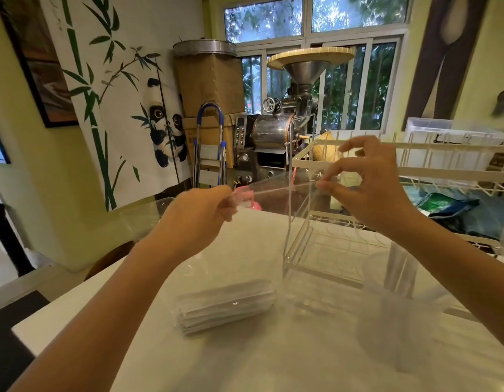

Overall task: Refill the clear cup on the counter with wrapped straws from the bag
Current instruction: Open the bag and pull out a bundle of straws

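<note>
Clear bag [273, 190] is pinched between left hand [200, 216] and right hand [369, 188]; cup [398, 304] holds few straws, refill barely begun

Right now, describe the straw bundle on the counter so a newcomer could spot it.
Start at the white counter, in front of the tall clear acrylic stand. The straw bundle lies flat, left of the clear cup: pale wrapped sticks in film, the only thing lying down.

Honestly the clear cup [398, 304] is a blurry smear, so no telling how many straws are inside. The thin clear thing pinched between both hands [276, 189] is see-through and hard to identify. Both forearms run off the bottom edge.
</note>
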